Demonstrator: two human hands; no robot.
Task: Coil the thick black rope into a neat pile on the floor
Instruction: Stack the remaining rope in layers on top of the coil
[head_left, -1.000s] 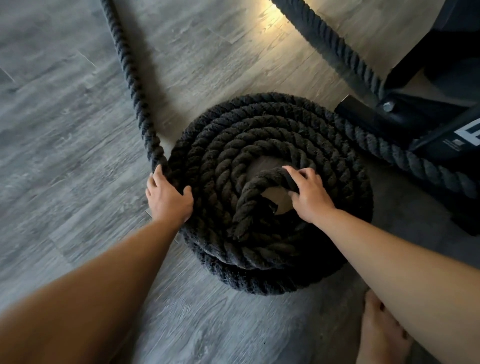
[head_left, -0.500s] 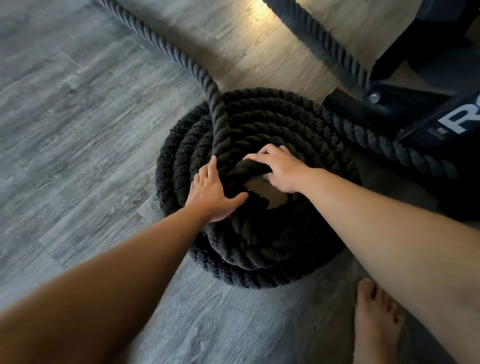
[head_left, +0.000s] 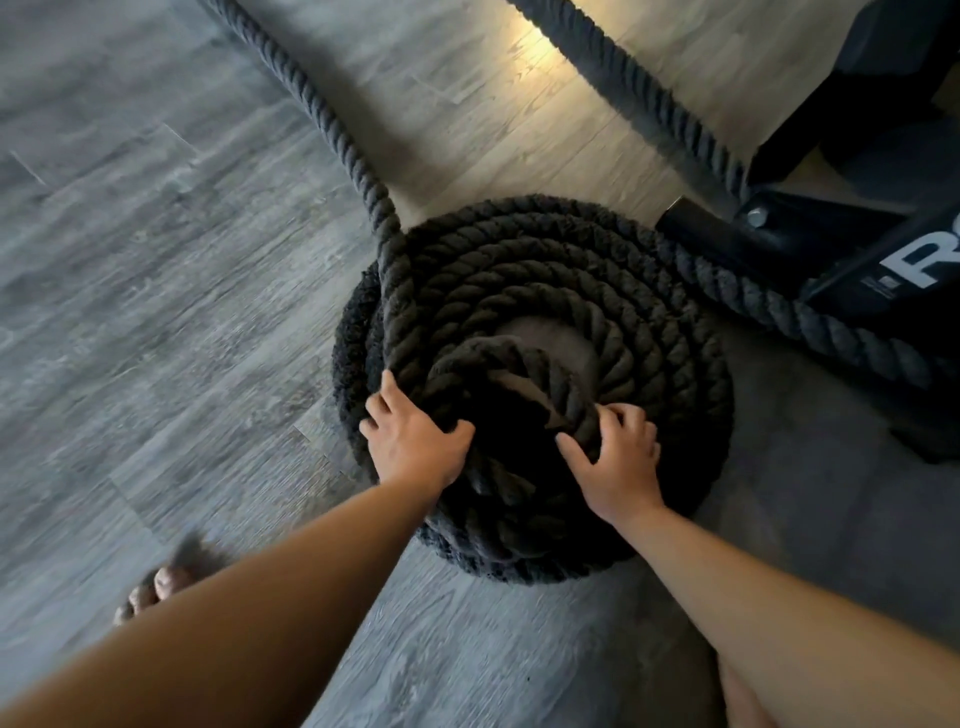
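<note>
— Rope (head_left: 519, 270) first: how will it handle?

— Heavy, I'd judge, and thick. The rough twist shouldn't slip in the palm, but it looks stiff in the bend and will want wide turns. It lies as a round stacked coil (head_left: 691, 415) on the floor (head_left: 156, 260) right in front of the person, with one length running off up and to the left.

— And the grip?

— Both are clamped on it. The left hand (head_left: 415, 447) is closed over the incoming length at the coil's left rim, thumb hooked inward. The right hand (head_left: 618, 462) has its fingers curled over the innermost turn beside the open centre.

— Where would you take hold?

— Close to where the length lands, whole hand round the strand. Further out, its weight would probably drag the turn off line.

— Room to move?

— Open floor on the left and the near side. On the right, a black metal frame (head_left: 779, 244) sits just beside the coil, and another length of rope passes round it. A bare foot (head_left: 156, 587) stands at the near left, well apart. Turns laid past the rim could slump toward that frame.
</note>
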